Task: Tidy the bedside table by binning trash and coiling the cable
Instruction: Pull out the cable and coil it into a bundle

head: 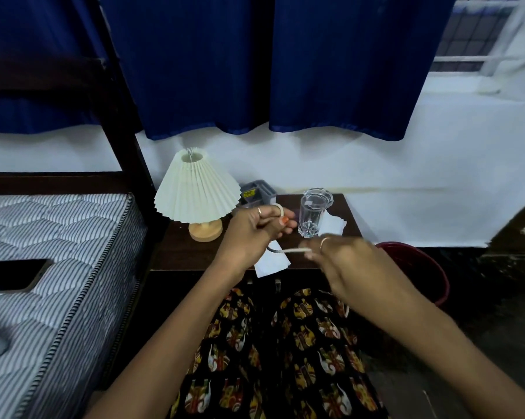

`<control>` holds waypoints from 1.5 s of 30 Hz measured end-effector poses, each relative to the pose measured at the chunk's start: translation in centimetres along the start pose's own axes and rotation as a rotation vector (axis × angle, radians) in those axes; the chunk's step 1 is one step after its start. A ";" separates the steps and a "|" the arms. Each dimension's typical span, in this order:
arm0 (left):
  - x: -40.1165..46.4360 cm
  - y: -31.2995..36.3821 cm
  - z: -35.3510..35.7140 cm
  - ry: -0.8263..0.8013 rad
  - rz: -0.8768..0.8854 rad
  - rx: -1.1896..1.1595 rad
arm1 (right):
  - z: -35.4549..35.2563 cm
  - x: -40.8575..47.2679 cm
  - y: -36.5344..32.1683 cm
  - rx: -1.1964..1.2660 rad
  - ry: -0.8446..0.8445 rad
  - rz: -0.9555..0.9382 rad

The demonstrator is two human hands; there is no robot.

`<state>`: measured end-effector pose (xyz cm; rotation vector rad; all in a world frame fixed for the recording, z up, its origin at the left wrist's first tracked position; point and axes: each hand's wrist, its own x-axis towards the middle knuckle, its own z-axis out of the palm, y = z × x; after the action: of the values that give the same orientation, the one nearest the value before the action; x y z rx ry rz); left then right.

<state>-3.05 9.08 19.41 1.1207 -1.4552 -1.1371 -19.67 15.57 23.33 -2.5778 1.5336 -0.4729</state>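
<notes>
A thin white cable [291, 251] stretches between both hands above the front of the dark bedside table [182, 252]. My left hand [252, 229] grips one part of it, with a loop showing over the fingers. My right hand [342, 261], blurred, pinches the cable's other part. A white paper scrap [270, 263] lies at the table's front edge under the cable. Another white paper [332, 225] sits beside the glass. A dark red bin [418, 267] stands on the floor right of the table.
A pleated cream lamp [194, 192] on a wooden base stands at the table's left. A clear glass [312, 214] is at the back right, a grey box [256, 192] behind the lamp. A striped mattress [58, 252] with a black phone [13, 275] lies on the left.
</notes>
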 end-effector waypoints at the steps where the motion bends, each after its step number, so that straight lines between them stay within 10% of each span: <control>1: -0.3 0.2 0.3 -0.052 0.030 0.033 | -0.3 0.7 0.4 0.058 0.078 -0.010; 11: -1.9 2.2 2.2 -0.167 -0.176 -0.769 | -1.0 5.0 2.5 0.649 0.296 0.153; 22: -2.7 1.8 1.6 -0.271 -0.172 -0.199 | -1.0 4.7 4.3 0.843 0.026 0.068; 32: -1.1 3.2 2.9 -0.215 -0.076 -0.894 | 4.2 3.0 5.1 1.370 0.130 0.271; 40: 0.1 4.4 1.5 -0.091 -0.028 -0.909 | 7.3 -1.2 4.5 0.721 -0.010 0.166; 45: 0.3 3.2 1.7 -0.007 0.047 -0.437 | 3.8 -2.2 2.5 0.444 -0.148 -0.039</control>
<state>-5.08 9.50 22.40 0.7729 -1.1545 -1.3447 -21.49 15.99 18.69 -2.2461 1.1747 -0.5409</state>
